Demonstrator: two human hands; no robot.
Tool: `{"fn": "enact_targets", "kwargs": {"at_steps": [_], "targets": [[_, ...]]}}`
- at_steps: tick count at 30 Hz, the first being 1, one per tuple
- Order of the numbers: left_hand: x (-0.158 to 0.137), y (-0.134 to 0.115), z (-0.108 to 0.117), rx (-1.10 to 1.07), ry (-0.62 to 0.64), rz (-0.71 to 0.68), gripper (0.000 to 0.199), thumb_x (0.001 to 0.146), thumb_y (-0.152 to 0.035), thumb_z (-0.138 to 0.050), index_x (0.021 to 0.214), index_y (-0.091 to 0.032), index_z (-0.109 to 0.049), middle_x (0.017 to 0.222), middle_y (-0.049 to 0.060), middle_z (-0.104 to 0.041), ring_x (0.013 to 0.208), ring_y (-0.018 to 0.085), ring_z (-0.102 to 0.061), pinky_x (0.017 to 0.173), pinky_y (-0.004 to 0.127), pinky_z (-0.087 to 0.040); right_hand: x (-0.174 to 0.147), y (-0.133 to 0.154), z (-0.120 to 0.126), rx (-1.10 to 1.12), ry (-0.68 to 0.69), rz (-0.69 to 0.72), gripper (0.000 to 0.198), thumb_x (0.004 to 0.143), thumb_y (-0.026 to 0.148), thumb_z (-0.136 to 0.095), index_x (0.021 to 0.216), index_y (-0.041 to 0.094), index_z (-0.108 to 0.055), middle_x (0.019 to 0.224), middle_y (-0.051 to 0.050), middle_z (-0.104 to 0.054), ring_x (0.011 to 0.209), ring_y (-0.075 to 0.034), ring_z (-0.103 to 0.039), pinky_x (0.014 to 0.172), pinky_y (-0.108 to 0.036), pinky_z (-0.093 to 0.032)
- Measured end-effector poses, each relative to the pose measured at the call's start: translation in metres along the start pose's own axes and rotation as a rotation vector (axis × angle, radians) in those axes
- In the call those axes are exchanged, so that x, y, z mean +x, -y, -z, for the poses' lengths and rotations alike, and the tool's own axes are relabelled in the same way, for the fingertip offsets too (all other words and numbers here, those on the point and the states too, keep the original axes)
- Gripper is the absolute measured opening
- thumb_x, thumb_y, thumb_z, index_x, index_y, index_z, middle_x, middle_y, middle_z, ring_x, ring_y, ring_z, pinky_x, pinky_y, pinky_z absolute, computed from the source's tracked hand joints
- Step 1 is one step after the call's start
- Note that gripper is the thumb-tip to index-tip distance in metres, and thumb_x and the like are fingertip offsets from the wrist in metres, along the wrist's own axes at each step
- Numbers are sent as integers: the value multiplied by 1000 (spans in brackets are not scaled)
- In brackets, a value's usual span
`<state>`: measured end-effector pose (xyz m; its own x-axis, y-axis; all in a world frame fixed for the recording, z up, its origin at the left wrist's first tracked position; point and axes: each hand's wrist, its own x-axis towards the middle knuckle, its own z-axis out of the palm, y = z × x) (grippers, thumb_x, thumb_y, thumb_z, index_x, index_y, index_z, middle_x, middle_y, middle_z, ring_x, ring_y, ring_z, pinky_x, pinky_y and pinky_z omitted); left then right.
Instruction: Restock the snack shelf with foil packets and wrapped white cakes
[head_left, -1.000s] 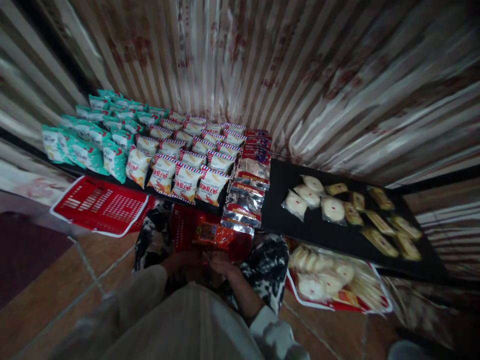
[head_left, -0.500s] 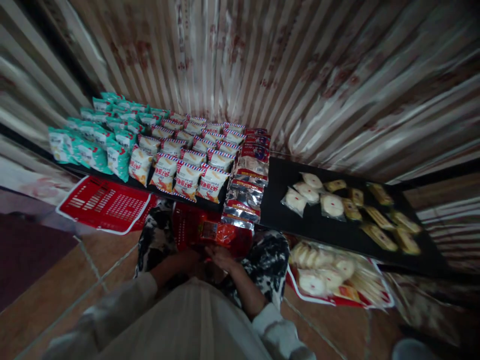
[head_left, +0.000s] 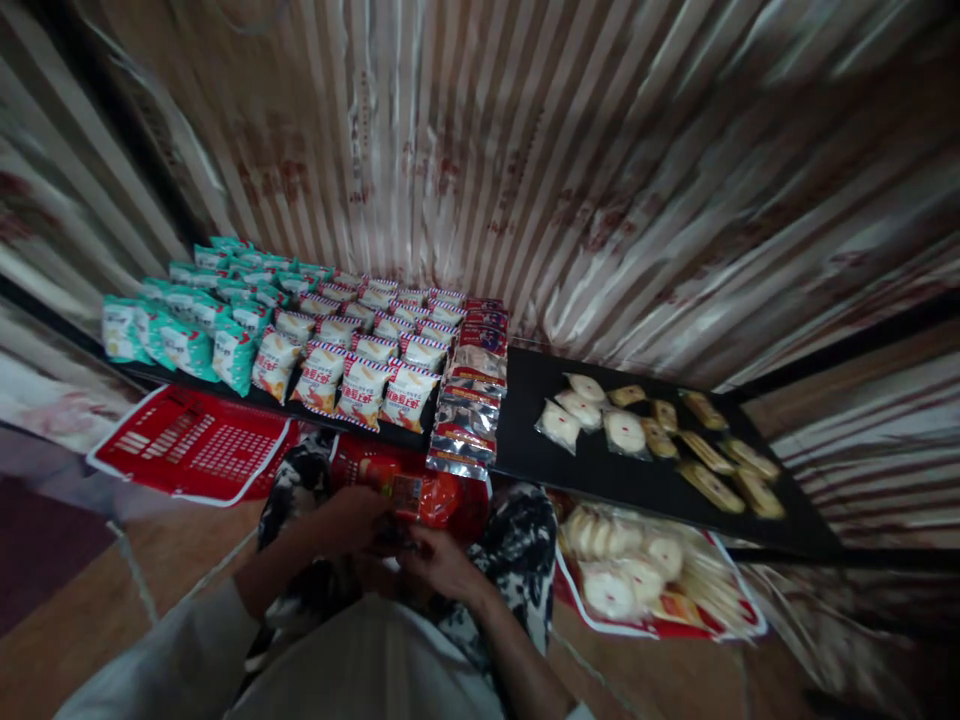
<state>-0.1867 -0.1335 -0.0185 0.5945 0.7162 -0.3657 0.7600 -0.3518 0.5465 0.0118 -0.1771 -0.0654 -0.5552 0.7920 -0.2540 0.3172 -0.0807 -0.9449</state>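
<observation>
My left hand (head_left: pixel 361 518) and my right hand (head_left: pixel 441 560) meet low over my lap, close to the black shelf's front edge. Their fingers are curled toward each other around something small and dark that I cannot make out. Just beyond them, a red basket (head_left: pixel 346 455) under the shelf holds red plastic packages (head_left: pixel 439 498). Above it on the shelf is a column of overlapping silver and dark red packets (head_left: pixel 466 415). White snack bags with striped edges (head_left: pixel 364 390) stand in rows to its left, and teal bags (head_left: pixel 180 345) stand farther left.
The black shelf (head_left: pixel 517 430) carries round white packaged cakes (head_left: pixel 625 432) and long yellowish packs (head_left: pixel 705 452) on the right. One red basket (head_left: pixel 202 445) sits below left, another (head_left: pixel 637 628) with white packaged food below right. A striped curtain (head_left: pixel 450 150) hangs behind.
The view has tilted and shifted, so the shelf appears lower and farther left. My left hand has risen toward the shelf edge, and both hands now close together around something small.
</observation>
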Motion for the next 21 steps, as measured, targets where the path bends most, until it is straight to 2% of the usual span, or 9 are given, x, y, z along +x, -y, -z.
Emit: {"fn": "enact_targets", "kwargs": {"at_steps": [6, 10, 13, 16, 18, 20, 21], "targets": [[-7, -32, 46, 90, -180, -225, 24, 84, -17, -43, 93, -18, -65, 85, 5, -71, 79, 19, -65, 71, 27, -46, -8, 13, 10, -27, -189, 25, 25, 80, 38, -57, 88, 16, -66, 77, 0, -66, 71, -16, -57, 66, -26, -45], [-4, -48, 73, 81, -251, -293, 27, 84, -17, -44, 102, -20, -64, 96, 4, -71, 88, 18, -65, 78, 29, -48, -12, 32, 19, 12, -271, 84, 31, 83, 44, -52, 73, 16, -62, 66, 0, -62, 62, -14, -53, 60, -25, -43], [2, -58, 91, 14, -380, -270, 31, 87, -23, -45, 114, -22, -60, 111, 5, -67, 100, 20, -62, 87, 34, -48, -15, 51, 29, 109, -306, 143, 31, 83, 47, -53, 81, 18, -64, 73, -1, -65, 67, -15, -57, 65, -26, -45], [9, -60, 101, -130, -664, -180, 39, 87, -29, -47, 125, -23, -51, 125, 8, -58, 114, 21, -54, 97, 40, -44, -19, 65, 42, 200, -436, 145, 33, 79, 49, -58, 91, 18, -64, 81, -2, -67, 73, -17, -60, 68, -27, -47], [15, -58, 102, -253, -843, -103, 44, 87, -32, -46, 129, -22, -47, 130, 10, -53, 116, 21, -52, 98, 41, -44, -21, 69, 52, 275, -518, 125, 36, 77, 48, -63, 96, 18, -63, 84, -3, -68, 75, -17, -61, 70, -28, -48], [20, -55, 96, -348, -917, -46, 46, 86, -33, -46, 130, -20, -45, 132, 11, -50, 116, 22, -52, 95, 41, -46, -21, 70, 61, 366, -576, 110, 39, 75, 47, -65, 101, 18, -62, 86, -3, -69, 76, -17, -62, 70, -28, -48], [23, -54, 90, -385, -900, -33, 46, 85, -33, -47, 130, -19, -45, 130, 12, -51, 114, 22, -53, 94, 40, -47, -21, 70, 65, 416, -603, 103, 40, 75, 47, -66, 103, 18, -62, 87, -3, -70, 75, -17, -63, 70, -28, -49]]}}
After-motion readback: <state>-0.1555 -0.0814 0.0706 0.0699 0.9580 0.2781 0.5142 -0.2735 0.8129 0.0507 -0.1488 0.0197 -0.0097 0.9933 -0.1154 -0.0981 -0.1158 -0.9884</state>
